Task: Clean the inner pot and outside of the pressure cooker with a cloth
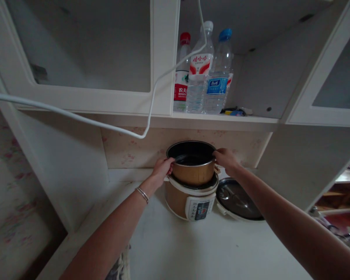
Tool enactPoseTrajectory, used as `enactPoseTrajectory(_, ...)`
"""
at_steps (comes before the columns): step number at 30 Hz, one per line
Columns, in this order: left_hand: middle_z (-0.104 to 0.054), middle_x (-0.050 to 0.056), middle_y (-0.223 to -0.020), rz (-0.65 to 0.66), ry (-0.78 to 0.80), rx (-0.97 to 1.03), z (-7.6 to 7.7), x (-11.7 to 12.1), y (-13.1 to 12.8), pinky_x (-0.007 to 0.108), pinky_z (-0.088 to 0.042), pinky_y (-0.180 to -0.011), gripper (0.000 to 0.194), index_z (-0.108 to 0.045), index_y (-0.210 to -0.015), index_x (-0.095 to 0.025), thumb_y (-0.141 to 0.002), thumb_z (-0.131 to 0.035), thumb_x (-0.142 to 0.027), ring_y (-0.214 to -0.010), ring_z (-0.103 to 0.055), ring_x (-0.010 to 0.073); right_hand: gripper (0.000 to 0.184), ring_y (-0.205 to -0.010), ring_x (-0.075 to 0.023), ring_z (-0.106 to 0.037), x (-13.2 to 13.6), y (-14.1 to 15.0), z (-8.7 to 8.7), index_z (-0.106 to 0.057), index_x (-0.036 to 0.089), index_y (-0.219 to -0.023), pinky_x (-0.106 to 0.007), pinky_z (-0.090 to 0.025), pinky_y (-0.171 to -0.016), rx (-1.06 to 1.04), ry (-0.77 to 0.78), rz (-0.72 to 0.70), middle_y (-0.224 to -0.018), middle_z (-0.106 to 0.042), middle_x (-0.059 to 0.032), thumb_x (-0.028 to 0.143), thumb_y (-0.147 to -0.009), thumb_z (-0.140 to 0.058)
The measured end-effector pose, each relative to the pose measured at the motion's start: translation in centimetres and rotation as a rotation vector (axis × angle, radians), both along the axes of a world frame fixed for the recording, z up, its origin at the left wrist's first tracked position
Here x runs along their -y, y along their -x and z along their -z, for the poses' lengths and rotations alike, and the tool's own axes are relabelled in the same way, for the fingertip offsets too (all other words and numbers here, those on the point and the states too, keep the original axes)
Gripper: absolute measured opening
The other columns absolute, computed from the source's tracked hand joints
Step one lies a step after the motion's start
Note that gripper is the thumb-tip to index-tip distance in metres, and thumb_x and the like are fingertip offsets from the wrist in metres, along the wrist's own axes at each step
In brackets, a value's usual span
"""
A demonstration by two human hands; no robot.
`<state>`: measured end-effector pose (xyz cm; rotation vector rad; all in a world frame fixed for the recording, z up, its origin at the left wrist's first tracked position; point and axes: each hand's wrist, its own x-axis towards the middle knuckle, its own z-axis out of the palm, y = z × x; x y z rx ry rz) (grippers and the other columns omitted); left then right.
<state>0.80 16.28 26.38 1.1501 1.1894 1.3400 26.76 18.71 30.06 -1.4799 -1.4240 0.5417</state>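
Note:
A gold-coloured inner pot [192,171] with a dark inside is raised partway out of a tan rice cooker [189,198] on the white counter. My left hand [162,168] grips the pot's left rim, fingers curled over the edge. On the opposite rim, my right hand [226,158] holds the pot the same way. The cooker's control panel [200,208] faces me. Its lid [236,199] lies open, flat on the counter to the right of the cooker body.
Three plastic water bottles [203,74] stand on the open shelf above the cooker, with small items [235,112] beside them. A white cable [111,125] hangs across the cabinet front. Cabinet doors [81,54] flank the shelf. The counter [198,249] stretches toward me.

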Motion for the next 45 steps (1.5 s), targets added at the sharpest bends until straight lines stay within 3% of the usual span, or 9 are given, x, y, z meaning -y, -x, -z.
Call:
enactPoseTrajectory(7, -0.051, -0.007, -0.059, -0.101, -0.277, 0.222, -5.6, 3.2, 4.1, 0.018, -0.034, -0.047, 0.025, -0.051, -0.074, -0.018, -0.071, -0.072, -0.031, -0.047, -0.047, 0.0051, 0.017, -0.058, -0.0102, -0.051, 2.1, 4.9, -4.9, -0.067, 0.011, -0.090, -0.023, -0.038, -0.055, -0.187, -0.116, -0.108, -0.067, -0.060, -0.0013, 0.022, -0.082, -0.057)
enactPoseTrajectory(10, -0.050, -0.008, -0.055, -0.207, -0.405, 0.213, -6.7, 5.8, 7.4, 0.018, -0.034, -0.045, 0.024, -0.053, -0.073, -0.018, -0.068, -0.074, -0.028, -0.046, -0.047, 0.0059, 0.019, -0.052, -0.0083, -0.046, 3.7, 8.4, -5.0, -0.066, 0.012, -0.091, -0.022, -0.031, -0.050, -0.224, -0.139, -0.209, -0.062, -0.056, 0.0018, 0.027, -0.084, -0.058)
enactPoseTrajectory(13, -0.050, -0.008, -0.053, -0.306, -0.410, 0.192, -6.3, 8.2, 11.0, 0.019, -0.033, -0.044, 0.026, -0.052, -0.071, -0.019, -0.065, -0.076, -0.027, -0.045, -0.046, 0.0063, 0.022, -0.050, -0.0083, -0.045, 5.2, 12.1, -4.0, -0.064, 0.015, -0.089, -0.023, -0.029, -0.048, -0.276, -0.148, -0.342, -0.059, -0.054, 0.0043, 0.036, -0.084, -0.061)
enactPoseTrajectory(17, -0.052, -0.008, -0.054, -0.411, -0.382, 0.211, -4.0, 10.3, 15.6, 0.020, -0.033, -0.043, 0.025, -0.054, -0.070, -0.019, -0.061, -0.077, -0.025, -0.045, -0.046, 0.0068, 0.027, -0.048, -0.0090, -0.044, 6.9, 16.7, -1.4, -0.060, 0.018, -0.089, -0.024, -0.029, -0.049, -0.397, -0.083, -0.465, -0.055, -0.050, 0.0069, 0.044, -0.083, -0.064)
enactPoseTrajectory(23, -0.054, -0.008, -0.055, -0.503, -0.235, 0.224, 1.6, 11.8, 20.7, 0.020, -0.034, -0.044, 0.026, -0.059, -0.070, -0.017, -0.055, -0.078, -0.026, -0.048, -0.045, 0.0071, 0.030, -0.056, -0.0112, -0.048, 8.2, 22.0, 4.4, -0.059, 0.020, -0.094, -0.026, -0.036, -0.055, -0.501, 0.055, -0.527, -0.065, -0.053, 0.0053, 0.048, -0.083, -0.062)
enactPoseTrajectory(29, -0.054, -0.009, -0.056, -0.540, -0.126, 0.227, 8.6, 11.3, 23.6, 0.020, -0.033, -0.047, 0.025, -0.060, -0.067, -0.016, -0.053, -0.078, -0.025, -0.050, -0.044, 0.0070, 0.026, -0.063, -0.0142, -0.053, 9.2, 24.3, 10.6, -0.059, 0.022, -0.093, -0.030, -0.043, -0.064, -0.549, 0.276, -0.571, -0.073, -0.061, 0.0019, 0.044, -0.081, -0.063)
enactPoseTrajectory(33, -0.056, -0.009, -0.058, -0.565, -0.066, 0.237, 12.4, 10.7, 24.5, 0.020, -0.033, -0.049, 0.026, -0.063, -0.070, -0.015, -0.051, -0.079, -0.025, -0.053, -0.045, 0.0071, 0.027, -0.071, -0.0144, -0.056, 10.0, 24.7, 13.8, -0.059, 0.021, -0.096, -0.033, -0.047, -0.074, -0.574, 0.395, -0.584, -0.078, -0.061, 0.0011, 0.044, -0.082, -0.060)
enactPoseTrajectory(39, -0.060, -0.006, -0.065, -0.556, -0.029, 0.283, 15.7, 9.6, 24.7, 0.020, -0.038, -0.056, 0.030, -0.064, -0.072, -0.015, -0.049, -0.080, -0.023, -0.061, -0.051, 0.0088, 0.034, -0.075, -0.0149, -0.056, 10.0, 24.6, 17.2, -0.061, 0.022, -0.100, -0.033, -0.047, -0.074, -0.560, 0.477, -0.558, -0.081, -0.058, 0.0020, 0.038, -0.071, -0.071)
enactPoseTrajectory(45, -0.061, -0.004, -0.065, -0.540, -0.016, 0.321, 17.3, 8.3, 25.2, 0.021, -0.039, -0.056, 0.036, -0.065, -0.072, -0.014, -0.045, -0.085, -0.026, -0.062, -0.053, 0.0104, 0.034, -0.075, -0.0136, -0.056, 9.2, 24.8, 18.0, -0.061, 0.022, -0.102, -0.031, -0.047, -0.073, -0.541, 0.451, -0.577, -0.084, -0.057, 0.0024, 0.031, -0.071, -0.070)
